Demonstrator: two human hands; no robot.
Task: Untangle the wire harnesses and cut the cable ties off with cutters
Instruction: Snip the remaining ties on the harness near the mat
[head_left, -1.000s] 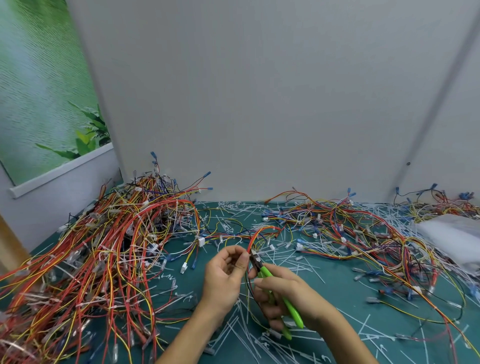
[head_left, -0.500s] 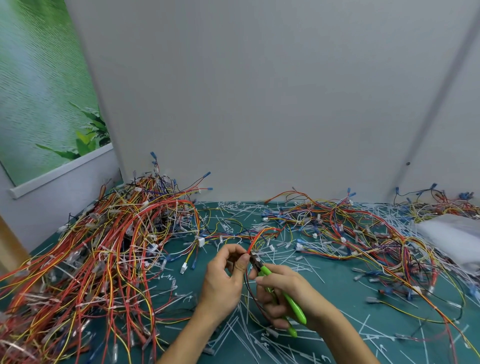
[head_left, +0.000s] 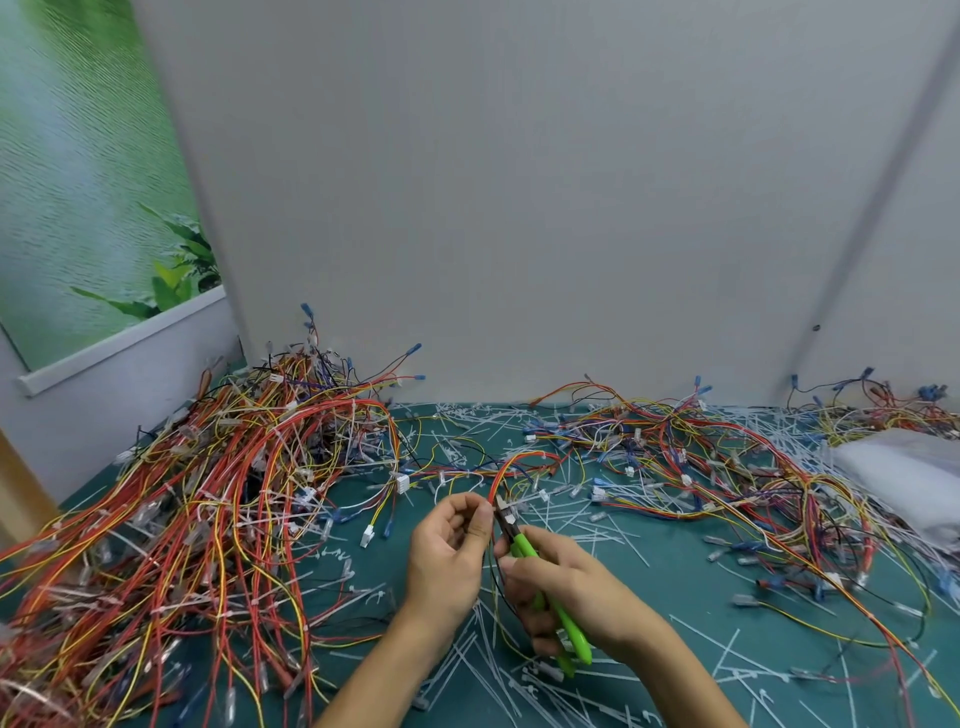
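Observation:
My left hand (head_left: 448, 553) pinches a thin bundle of red, orange and yellow wires, the harness (head_left: 511, 466), just below where it arches up from the mat. My right hand (head_left: 563, 587) grips the green-handled cutters (head_left: 550, 597), fingers curled round both handles. The dark jaws point up and left and sit against the wires beside my left thumb, near a white cable tie. Whether the jaws have closed on the tie I cannot tell.
A big heap of tangled red, orange and yellow harnesses (head_left: 208, 519) fills the left of the green mat (head_left: 675, 587). A flatter spread of harnesses (head_left: 727, 467) lies at the right. Cut white ties (head_left: 493, 675) litter the mat. A white bag (head_left: 904, 473) sits far right. Grey walls close the back.
Both hands have stayed in nearly the same place. The cutter jaws have edged up closer to the wires pinched by my left thumb.

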